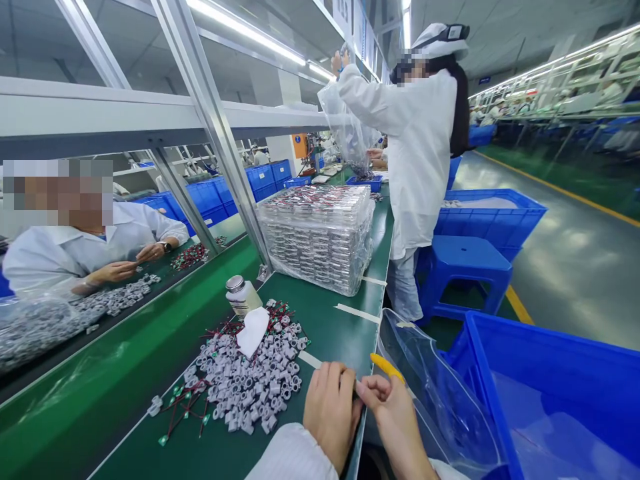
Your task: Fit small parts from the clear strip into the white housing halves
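A: Where is this?
B: A green bench top (335, 340) runs through a factory hall beneath strip lights (250, 31), bearing a heap of gray parts (255, 380) fringed by red wires (281, 312) and small green pieces (163, 441).

A: The count?
B: The gray parts are too many to number. One white bottle (245, 298) stands behind the heap, one paper scrap (253, 332) lies on it, one wrapped stack (315, 243) sits beyond it. Two co-workers are close: a seated person (55, 257) across from the heap, a standing person (420, 153) past it.

A: And the hands?
B: The left hand (331, 407) and right hand (393, 407) meet at the bench edge, right of the heap, fingers bent inward. They cover whatever lies between, so I cannot tell what they grip. A yellow finger cover (387, 367) caps one right finger.

A: Anything in the way?
B: The paper scrap hides part of the heap; a metal post (213, 133) rises behind it. Farther right of the heap are a clear bag (430, 387), a blue bin (475, 373) and a blue stool (465, 259).
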Demonstrator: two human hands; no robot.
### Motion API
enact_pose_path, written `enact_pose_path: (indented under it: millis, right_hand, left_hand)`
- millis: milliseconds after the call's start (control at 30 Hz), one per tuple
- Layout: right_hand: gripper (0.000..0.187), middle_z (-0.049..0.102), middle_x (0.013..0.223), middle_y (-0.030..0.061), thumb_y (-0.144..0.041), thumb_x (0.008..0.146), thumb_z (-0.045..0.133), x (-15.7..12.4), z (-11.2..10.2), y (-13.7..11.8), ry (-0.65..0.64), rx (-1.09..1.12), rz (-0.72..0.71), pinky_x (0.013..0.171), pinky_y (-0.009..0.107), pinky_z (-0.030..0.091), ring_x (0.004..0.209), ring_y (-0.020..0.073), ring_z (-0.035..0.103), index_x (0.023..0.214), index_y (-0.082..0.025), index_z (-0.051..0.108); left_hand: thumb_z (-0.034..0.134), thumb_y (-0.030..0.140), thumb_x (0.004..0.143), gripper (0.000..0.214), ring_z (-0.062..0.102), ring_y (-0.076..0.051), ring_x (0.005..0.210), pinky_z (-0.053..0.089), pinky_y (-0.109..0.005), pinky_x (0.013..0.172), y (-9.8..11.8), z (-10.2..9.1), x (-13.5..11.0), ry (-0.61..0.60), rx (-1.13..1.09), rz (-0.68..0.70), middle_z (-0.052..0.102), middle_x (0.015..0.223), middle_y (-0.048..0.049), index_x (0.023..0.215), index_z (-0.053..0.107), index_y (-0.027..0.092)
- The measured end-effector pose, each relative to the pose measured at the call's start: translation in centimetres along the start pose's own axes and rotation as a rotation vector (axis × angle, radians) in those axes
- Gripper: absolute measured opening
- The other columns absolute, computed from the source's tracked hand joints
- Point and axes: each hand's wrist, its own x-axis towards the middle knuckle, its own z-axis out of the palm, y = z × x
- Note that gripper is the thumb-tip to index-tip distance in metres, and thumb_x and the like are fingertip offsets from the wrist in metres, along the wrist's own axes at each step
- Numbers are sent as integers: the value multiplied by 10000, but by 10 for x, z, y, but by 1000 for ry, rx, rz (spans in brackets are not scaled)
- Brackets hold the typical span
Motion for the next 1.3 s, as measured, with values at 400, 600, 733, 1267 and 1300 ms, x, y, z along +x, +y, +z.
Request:
enact_pose_path:
  millis: [400, 600, 733, 1267, 1300]
  right_hand:
    - [273, 611, 855, 57, -135, 738, 492, 10, -22, 2, -21, -522, -909, 669, 310, 504, 769, 179, 581, 1000, -197, 533]
    - [200, 567, 761, 61, -53, 804, 395, 14, -9, -5, -138, -742, -1308, 624, 321, 477, 715, 182, 510, 933, -169, 493]
    - [195, 514, 674, 37, -13, 782, 364, 28, -12, -15, -231, -770, -1296, 510, 276, 427, 613, 159, 483, 769, -182, 461]
    - [179, 493, 721, -1, -50, 816, 328, 51, -3, -137, -368, -726, -1296, 632, 271, 441, 622, 125, 465, 831, -223, 371]
    - [164, 504, 721, -1, -63, 816, 351, 53, -9, -151, -371, -747, -1315, 659, 286, 437, 644, 133, 468, 824, -224, 379]
  left_hand:
    - [522, 86, 747, 120, 529, -151, 551, 418, -262, 499, -8, 11, -7, 115, -179, -243, 572, 616, -1, 679, 505, 182]
    - [587, 57, 671, 156, 554, -128, 538, 457, -241, 495, -8, 11, -8, 72, -160, -278, 592, 594, 27, 624, 517, 188]
    - [537, 98, 687, 176, 612, -169, 764, 501, -308, 669, -16, 7, -11, 66, -65, -177, 668, 819, -1, 833, 586, 183]
    - [258, -20, 800, 417, 617, -187, 824, 420, -390, 792, -55, -7, -34, 106, 280, -87, 687, 870, -68, 784, 647, 128]
    - [283, -5, 797, 388, 616, -211, 850, 427, -412, 789, -46, -7, -33, 107, 274, -99, 681, 902, -88, 796, 647, 127]
